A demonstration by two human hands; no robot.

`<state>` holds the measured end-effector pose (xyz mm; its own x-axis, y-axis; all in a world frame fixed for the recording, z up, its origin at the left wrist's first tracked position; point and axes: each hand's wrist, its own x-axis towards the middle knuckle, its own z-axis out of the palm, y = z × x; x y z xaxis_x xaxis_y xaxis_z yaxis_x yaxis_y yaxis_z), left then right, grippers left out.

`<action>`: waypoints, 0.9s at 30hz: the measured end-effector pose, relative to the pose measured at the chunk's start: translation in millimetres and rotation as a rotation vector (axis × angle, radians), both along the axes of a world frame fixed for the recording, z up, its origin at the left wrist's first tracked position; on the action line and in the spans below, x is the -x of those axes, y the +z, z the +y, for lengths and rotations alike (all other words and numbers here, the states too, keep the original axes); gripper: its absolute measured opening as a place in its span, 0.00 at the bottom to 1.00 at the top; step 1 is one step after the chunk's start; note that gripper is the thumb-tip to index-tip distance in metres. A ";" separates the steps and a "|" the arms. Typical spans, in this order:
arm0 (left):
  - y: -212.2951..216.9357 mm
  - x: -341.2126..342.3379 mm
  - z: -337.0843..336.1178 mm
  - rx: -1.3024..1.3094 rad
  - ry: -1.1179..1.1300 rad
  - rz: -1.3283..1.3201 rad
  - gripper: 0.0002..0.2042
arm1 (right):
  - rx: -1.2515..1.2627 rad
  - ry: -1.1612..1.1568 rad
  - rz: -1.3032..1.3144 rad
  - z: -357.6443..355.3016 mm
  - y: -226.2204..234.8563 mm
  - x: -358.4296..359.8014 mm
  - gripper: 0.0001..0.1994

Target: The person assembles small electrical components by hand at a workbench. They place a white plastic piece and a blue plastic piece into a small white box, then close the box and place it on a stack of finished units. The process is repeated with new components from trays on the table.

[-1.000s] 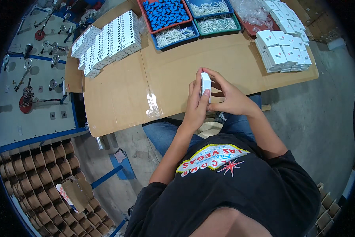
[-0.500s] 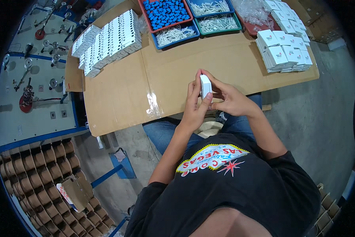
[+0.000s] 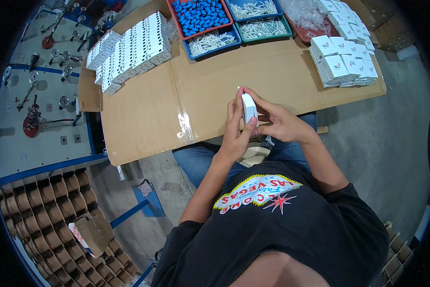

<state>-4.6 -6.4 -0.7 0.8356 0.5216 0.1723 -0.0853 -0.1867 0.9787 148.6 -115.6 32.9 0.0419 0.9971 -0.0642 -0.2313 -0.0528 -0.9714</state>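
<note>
A small white box (image 3: pixel 249 106) is held between both hands, over the near edge of the cardboard-covered table (image 3: pixel 215 81). My left hand (image 3: pixel 235 131) grips it from the left, with the thumb across its near end and the fingers along its side. On the other side, my right hand (image 3: pixel 283 122) has its fingertips at the far end of the box and its thumb near the lower end. The box stands with a narrow side toward me. Its underside and the fingers behind it are hidden.
White boxes (image 3: pixel 136 50) stand in rows at the far left. Flat white boxes (image 3: pixel 341 67) are stacked at the far right. Between them are a red tray (image 3: pixel 231 21) of blue parts, blue and green trays (image 3: pixel 291 34) of white pieces, and clear plastic bags (image 3: pixel 306 14). Cardboard dividers (image 3: pixel 57 215) lie lower left.
The box has tilted slightly, and my fingertips at its far end have moved a little down and left. Both hands keep their hold.
</note>
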 end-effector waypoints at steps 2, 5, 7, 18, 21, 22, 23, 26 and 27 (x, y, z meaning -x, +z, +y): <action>-0.7 -2.4 -3.7 -0.040 0.033 -0.026 0.38 | -0.011 -0.001 -0.028 0.9 0.0 -1.7 0.51; -0.7 -3.8 -5.4 0.129 0.013 -0.043 0.38 | -0.035 -0.004 -0.121 3.4 6.7 -3.2 0.50; -5.7 -7.6 -6.3 0.278 0.019 -0.062 0.38 | -0.070 -0.044 -0.267 5.1 8.6 -3.0 0.48; 18.2 -4.3 6.7 1.076 0.020 0.174 0.37 | -0.148 -0.269 -0.748 7.7 -9.0 7.8 0.38; 23.0 -3.1 6.6 1.104 -0.056 0.260 0.36 | -0.125 -0.220 -0.879 5.7 -9.7 14.4 0.38; 23.0 -3.7 4.7 1.100 -0.045 0.255 0.36 | -0.136 -0.256 -0.860 6.2 -10.7 16.0 0.38; 22.8 -4.5 2.9 1.096 -0.035 0.250 0.36 | -0.148 -0.291 -0.840 7.0 -12.6 17.7 0.38; 22.2 -4.6 2.6 1.130 -0.005 0.230 0.36 | -0.202 -0.384 -0.892 8.4 -18.8 21.9 0.38; 22.0 -4.5 2.9 1.148 0.004 0.223 0.35 | -0.224 -0.413 -0.927 8.7 -21.0 22.8 0.39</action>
<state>-0.2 -3.5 21.4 0.7856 0.2784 -0.5525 0.1085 0.8173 0.5660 125.7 -106.9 11.9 0.3212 0.8791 0.3523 0.6526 0.0641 -0.7550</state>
